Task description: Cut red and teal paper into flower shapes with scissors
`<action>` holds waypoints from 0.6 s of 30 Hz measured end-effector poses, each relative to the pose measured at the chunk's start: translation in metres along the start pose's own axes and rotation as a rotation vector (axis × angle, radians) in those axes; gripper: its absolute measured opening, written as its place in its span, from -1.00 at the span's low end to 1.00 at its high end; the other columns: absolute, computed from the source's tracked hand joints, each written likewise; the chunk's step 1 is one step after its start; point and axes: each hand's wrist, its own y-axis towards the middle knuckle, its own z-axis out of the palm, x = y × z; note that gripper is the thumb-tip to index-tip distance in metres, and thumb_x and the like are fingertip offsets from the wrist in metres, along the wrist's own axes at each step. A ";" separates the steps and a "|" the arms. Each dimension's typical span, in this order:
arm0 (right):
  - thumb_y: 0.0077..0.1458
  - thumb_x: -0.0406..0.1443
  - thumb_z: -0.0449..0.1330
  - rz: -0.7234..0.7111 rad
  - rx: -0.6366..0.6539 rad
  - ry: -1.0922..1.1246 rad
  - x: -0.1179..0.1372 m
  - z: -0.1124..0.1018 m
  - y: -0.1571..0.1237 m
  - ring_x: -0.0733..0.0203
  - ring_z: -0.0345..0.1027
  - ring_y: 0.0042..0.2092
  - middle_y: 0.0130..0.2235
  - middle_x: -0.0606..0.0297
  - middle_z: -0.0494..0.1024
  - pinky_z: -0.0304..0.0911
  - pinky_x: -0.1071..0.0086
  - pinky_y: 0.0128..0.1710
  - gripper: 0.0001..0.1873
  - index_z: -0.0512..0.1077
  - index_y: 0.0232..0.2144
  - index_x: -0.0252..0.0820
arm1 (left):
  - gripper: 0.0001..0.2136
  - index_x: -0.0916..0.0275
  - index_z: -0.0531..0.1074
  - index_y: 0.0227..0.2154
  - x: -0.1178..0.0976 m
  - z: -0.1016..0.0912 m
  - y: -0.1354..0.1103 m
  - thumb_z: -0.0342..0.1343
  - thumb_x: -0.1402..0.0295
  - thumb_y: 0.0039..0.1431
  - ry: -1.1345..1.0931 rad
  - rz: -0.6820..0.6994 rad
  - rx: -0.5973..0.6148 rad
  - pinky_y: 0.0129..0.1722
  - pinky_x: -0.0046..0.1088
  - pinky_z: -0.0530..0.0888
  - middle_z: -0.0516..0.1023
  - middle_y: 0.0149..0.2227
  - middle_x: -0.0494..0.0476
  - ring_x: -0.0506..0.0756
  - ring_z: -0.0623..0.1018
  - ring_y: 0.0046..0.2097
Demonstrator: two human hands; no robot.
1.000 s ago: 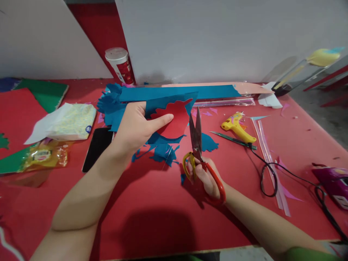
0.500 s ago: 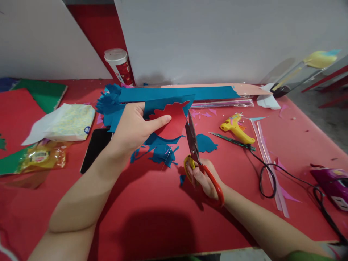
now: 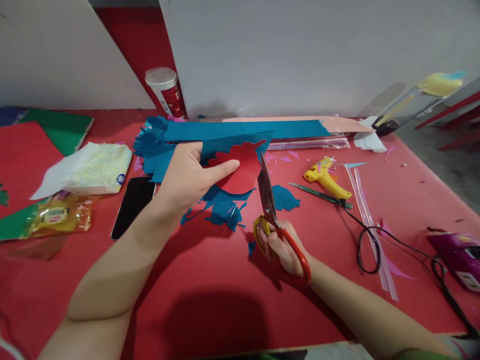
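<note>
My left hand (image 3: pixel 189 172) pinches a red scalloped leaf-shaped piece (image 3: pixel 245 175) together with a blue sheet (image 3: pixel 228 142), thumb lying on the red face. The sheet shows along the red piece's upper and lower edges. My right hand (image 3: pixel 281 247) grips scissors (image 3: pixel 267 192) with a red and a yellow handle loop. Their blades point up beside the right edge of the held sheet, nearly together; contact with it cannot be made out. Below lie blue scraps (image 3: pixel 225 215). A blue scalloped piece (image 3: pixel 285 198) rests on the table right of the blades.
Blue strips and cut pieces (image 3: pixel 243 128) lie along the wall by a lidded cup (image 3: pixel 167 92). At right are a yellow glue gun (image 3: pixel 328 180) with a black cord and a green-handled craft knife (image 3: pixel 318 194). A phone (image 3: pixel 133 207) and tissue pack (image 3: pixel 99 167) lie left.
The red piece and blue sheet have shifted slightly right with my left hand. The scissors have moved a little right too, and their blades look closer together.
</note>
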 end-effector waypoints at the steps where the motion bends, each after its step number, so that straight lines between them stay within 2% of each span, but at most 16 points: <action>1: 0.06 0.16 -0.13 0.002 0.002 0.004 0.000 0.000 0.000 0.36 0.01 -0.62 -0.69 0.40 0.13 -0.01 0.42 -0.62 -0.42 0.09 -0.69 -0.15 | -0.82 0.21 0.54 -0.34 0.000 0.000 0.000 0.22 0.44 -0.09 0.000 0.001 -0.008 -0.27 -0.50 0.50 0.60 -0.30 -0.02 0.06 0.56 -0.27; 12: 0.05 0.15 -0.10 0.009 -0.023 0.087 -0.001 0.001 -0.001 0.37 0.01 -0.64 -0.70 0.40 0.15 0.00 0.44 -0.65 -0.42 0.11 -0.70 -0.16 | -0.86 0.21 0.54 -0.38 0.005 0.006 -0.002 0.23 0.39 -0.08 -0.055 0.004 -0.026 -0.31 -0.51 0.53 0.60 -0.31 -0.02 0.05 0.57 -0.28; 18: 0.07 0.13 -0.10 0.026 -0.001 0.134 -0.006 0.000 -0.002 0.36 0.04 -0.67 -0.72 0.41 0.14 -0.01 0.42 -0.67 -0.45 0.11 -0.68 -0.15 | -0.85 0.24 0.52 -0.41 0.010 0.011 -0.003 0.23 0.33 -0.09 0.000 -0.015 -0.068 -0.23 -0.41 0.52 0.60 -0.32 0.03 0.10 0.56 -0.26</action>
